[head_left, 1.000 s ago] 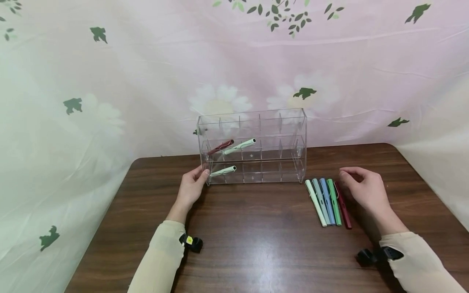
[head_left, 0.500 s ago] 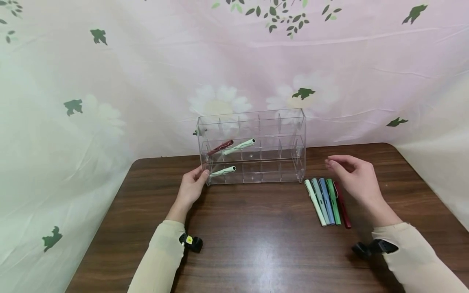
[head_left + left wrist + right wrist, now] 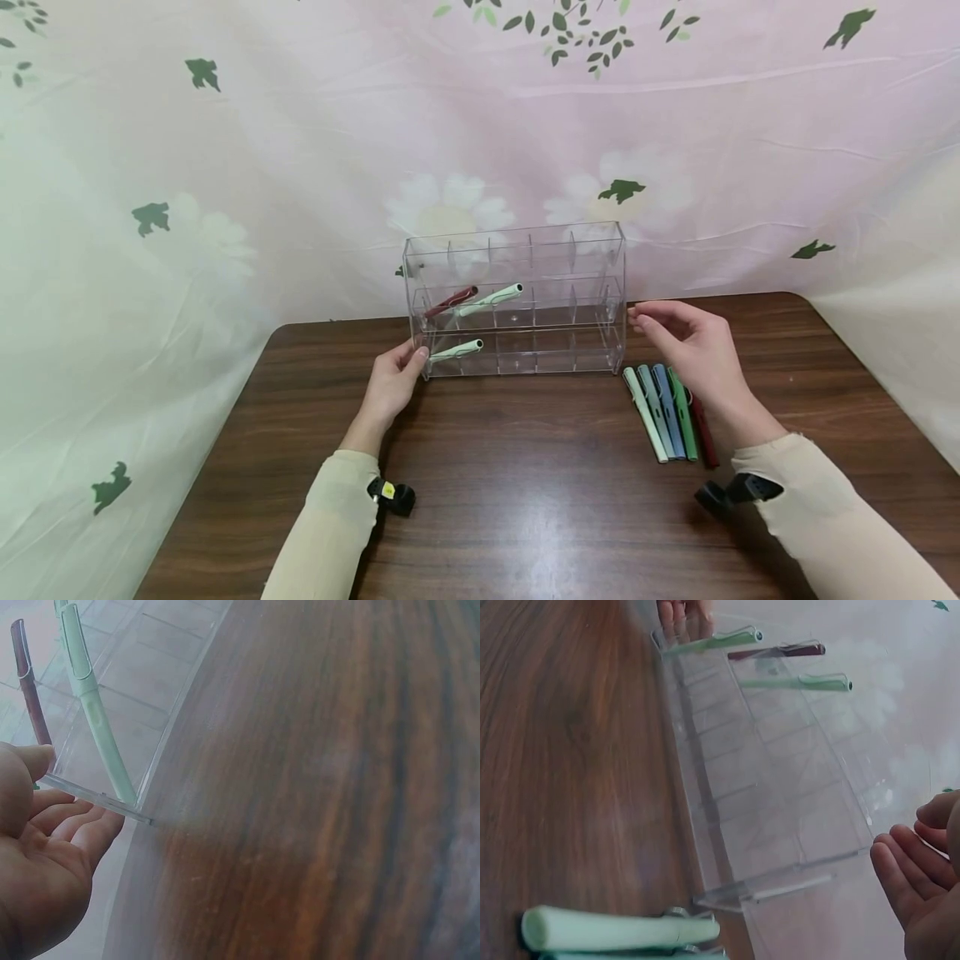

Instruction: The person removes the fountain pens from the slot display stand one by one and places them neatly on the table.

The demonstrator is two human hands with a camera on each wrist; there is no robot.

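A clear acrylic organizer [image 3: 555, 330] with rows of compartments stands at the back of the table. My left hand [image 3: 392, 379] grips its left side, thumb in front and fingers round behind, as the left wrist view shows. A dark red pen [image 3: 452, 301] and a mint pen [image 3: 491, 300] lean in its middle tier. Another mint pen [image 3: 457, 350] leans in the lowest tier at the left end. My right hand [image 3: 697, 354] holds nothing; its loosely bent fingers are right at the organizer's right side. In the right wrist view its fingertips [image 3: 883, 851] are close to the organizer's corner.
On the brown table [image 3: 517, 500], right of the organizer, several capped pens lie side by side: mint [image 3: 647, 417], teal [image 3: 657, 412], blue [image 3: 670, 414], green [image 3: 683, 417] and dark red [image 3: 703, 429]. A patterned cloth [image 3: 315, 167] hangs behind the table.
My right hand has moved left and away from me, from beside the row of pens to the organizer's right side. My left hand and the pens stay where they were.
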